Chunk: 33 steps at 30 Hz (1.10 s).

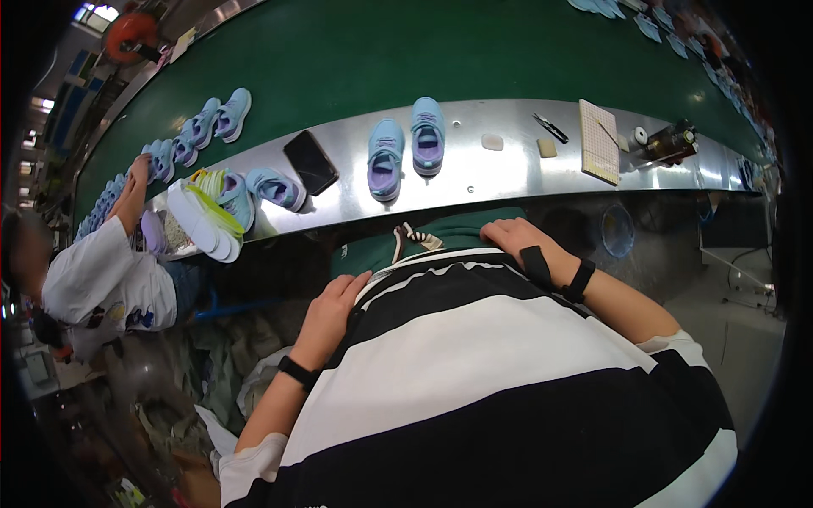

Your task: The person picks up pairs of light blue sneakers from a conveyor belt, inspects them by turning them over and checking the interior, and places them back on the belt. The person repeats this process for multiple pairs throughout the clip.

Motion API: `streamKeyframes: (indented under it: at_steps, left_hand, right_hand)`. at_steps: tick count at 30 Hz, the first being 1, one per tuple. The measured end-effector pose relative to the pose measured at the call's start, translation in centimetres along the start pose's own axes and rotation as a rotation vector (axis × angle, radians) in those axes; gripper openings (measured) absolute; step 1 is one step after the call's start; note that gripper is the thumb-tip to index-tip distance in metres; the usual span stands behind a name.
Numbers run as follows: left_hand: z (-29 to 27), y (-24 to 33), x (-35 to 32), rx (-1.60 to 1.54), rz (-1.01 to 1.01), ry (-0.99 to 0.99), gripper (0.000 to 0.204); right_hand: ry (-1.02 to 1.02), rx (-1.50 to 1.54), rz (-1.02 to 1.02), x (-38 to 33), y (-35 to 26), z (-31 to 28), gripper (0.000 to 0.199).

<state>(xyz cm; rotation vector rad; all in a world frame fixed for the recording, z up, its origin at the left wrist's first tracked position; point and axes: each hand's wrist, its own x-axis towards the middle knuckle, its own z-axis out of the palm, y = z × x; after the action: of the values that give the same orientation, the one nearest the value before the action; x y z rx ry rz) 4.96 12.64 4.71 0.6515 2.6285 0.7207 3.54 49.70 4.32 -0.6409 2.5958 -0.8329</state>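
Lowest in the frame, at the middle, the left hand (327, 311) and the right hand (532, 244) rest at the lower edge of the striped shirt (457, 326). Their fingers are bent; whether they pinch the cloth, I cannot tell. Neither hand touches a shoe.

Above them, at the upper middle of the frame, two light blue shoes stand upright on the metal worktop (517, 182). They lie straight ahead, between the lines of the two hands. The left shoe (386, 157), set a little lower in the frame, is nearer to the left hand; the right shoe (428, 134) is nearer to the right hand.

The long axis of both shoes runs from bottom to top of the frame, nearly parallel. Their toes point up, away from the person, and their open heel ends face the hands. Beyond the toes spreads the green belt (356, 51).
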Motion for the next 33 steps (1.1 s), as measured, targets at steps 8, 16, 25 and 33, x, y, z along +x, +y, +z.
streamKeyframes:
  at_steps: [8,16,25,33]
  left_hand:
    - [1.8,0.2,3.3,-0.026,0.116,0.318,0.031]
    - [-2.7,-0.1,-0.4,-0.324,0.039,0.072,0.026]
    - [-1.2,-0.1,-3.0,-0.588,-0.213,0.016,0.023]
    - [0.1,-0.7,-2.4,-0.666,-0.255,0.04,0.021]
  right_hand:
    - [0.311,-0.161,-0.092,1.4,0.0,1.5,0.016]
    - [0.125,-0.004,-0.214,-0.3,0.4,0.3,0.026]
    - [-0.337,0.665,0.397,-4.6,1.1,-3.0,0.019]
    - [-0.051,0.633,0.385,-1.4,-0.4,-0.7,0.021]
